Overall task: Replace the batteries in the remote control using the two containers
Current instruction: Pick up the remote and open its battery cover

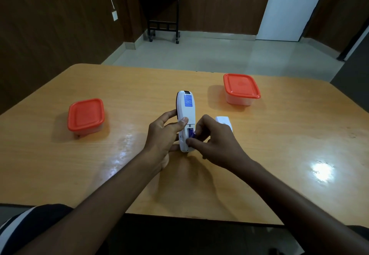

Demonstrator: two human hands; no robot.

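1. A white remote control (186,113) is held back side up over the middle of the wooden counter (139,87).
2. It is gripped by the left hand (165,137), with the thumb laid across its back and the fingers curled round its left side.
3. The battery slot is open, and a purple battery (192,134) is seen inside it.
4. The battery is pinched by the fingers of the right hand (213,137).
5. A white cover (223,122) is seen lying on the counter just behind the right hand.
6. Two containers with orange lids are shut: the left container (86,116) is set well to the left, and the right container (241,88) is set far back on the right.
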